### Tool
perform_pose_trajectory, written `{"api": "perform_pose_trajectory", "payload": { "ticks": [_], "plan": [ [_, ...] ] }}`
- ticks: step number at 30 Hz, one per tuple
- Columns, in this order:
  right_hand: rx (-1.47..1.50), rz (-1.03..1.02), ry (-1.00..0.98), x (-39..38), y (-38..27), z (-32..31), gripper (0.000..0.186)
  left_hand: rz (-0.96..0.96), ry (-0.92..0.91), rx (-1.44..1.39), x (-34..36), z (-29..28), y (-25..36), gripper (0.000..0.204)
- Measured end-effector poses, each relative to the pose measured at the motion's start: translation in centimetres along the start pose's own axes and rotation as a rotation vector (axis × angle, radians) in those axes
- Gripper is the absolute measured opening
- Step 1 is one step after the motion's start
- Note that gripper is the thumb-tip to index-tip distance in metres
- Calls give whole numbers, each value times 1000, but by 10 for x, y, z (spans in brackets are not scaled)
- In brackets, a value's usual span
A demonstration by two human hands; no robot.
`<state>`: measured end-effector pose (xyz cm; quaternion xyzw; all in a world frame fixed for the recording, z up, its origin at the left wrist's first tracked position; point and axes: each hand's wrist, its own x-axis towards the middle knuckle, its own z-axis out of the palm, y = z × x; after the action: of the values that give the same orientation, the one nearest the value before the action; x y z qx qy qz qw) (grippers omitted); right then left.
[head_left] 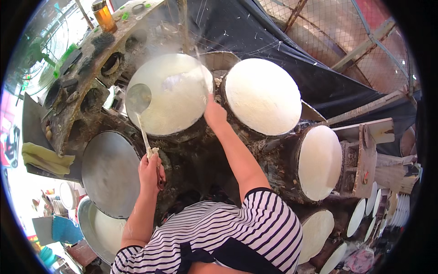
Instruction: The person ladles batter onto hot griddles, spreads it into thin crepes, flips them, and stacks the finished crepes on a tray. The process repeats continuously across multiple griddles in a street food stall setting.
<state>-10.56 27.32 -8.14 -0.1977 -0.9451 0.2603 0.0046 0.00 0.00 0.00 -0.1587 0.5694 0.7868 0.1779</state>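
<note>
Two bare hands work over a round pan (175, 116) spread with pale, wet-looking batter, thin steam rising about it. The grip of the left hand (149, 172) is closed around the handle of a ladle (139, 98), whose round bowl lies over the pan's left part; whether it touches the batter cannot be told. At the pan's right rim, the right hand (215, 114) has its fingers wrapped about a thin, blurred stick (198, 55) that points away from the person. Just right of that pan stands a white-topped round (263, 97), with another pale round (320, 163) nearer the person. On the left are a bare grey pan (111, 171), a basin (84, 212) of pale liquid, a yellow-green cloth (48, 160) and a sooty tabletop (130, 28) bearing an amber bottle (105, 19).
</note>
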Motion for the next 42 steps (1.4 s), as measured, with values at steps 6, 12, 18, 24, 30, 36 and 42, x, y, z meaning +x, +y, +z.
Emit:
{"api": "perform_pose_trajectory", "payload": {
  "ticks": [6,12,18,24,30,36,42],
  "plan": [
    [-37,-10,73,-15,-5,-10,50,30,-11,8,7,15,8,14],
    [-128,-74,117,-21,16,-8,48,16,-37,-6,5,22,5,15],
    [-301,-330,126,-11,28,-24,48,28,-29,6,2,17,2,14],
    [-238,-261,119,-35,23,16,53,20,-82,12,4,16,0,15],
    [-125,-211,157,-34,-7,-17,47,27,-92,7,-1,12,5,16],
    [-54,-183,44,-82,-6,35,50,37,-67,3,3,10,1,16],
    [-141,-210,81,-32,4,3,40,57,0,-44,-6,5,2,16]
  ]
}}
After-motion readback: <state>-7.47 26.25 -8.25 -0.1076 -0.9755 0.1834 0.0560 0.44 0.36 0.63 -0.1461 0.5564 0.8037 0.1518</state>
